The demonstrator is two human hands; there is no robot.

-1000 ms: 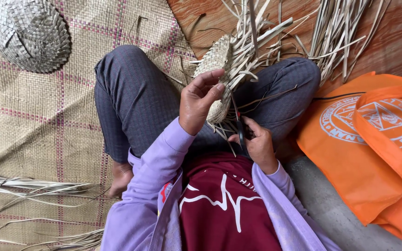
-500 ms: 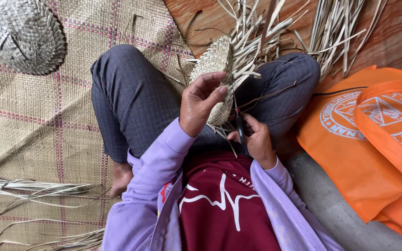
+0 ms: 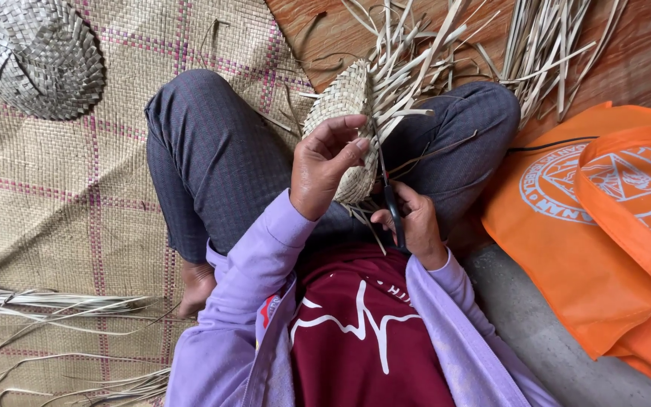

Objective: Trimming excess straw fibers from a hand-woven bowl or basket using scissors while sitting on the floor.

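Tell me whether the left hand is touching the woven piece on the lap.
Touching. The head view shows the left hand with its fingers curled over the edge of the woven piece, no gap between them.

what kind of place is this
Probably a home weaving spot on the floor: a woven mat underfoot, loose palm strips piled ahead, and a finished woven piece set aside.

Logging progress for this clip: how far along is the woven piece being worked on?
Done: the woven piece has a closed, plaited body. In hand: left hand grips it, right hand holds scissors at its edge. Left: many loose strip ends protrude untrimmed.
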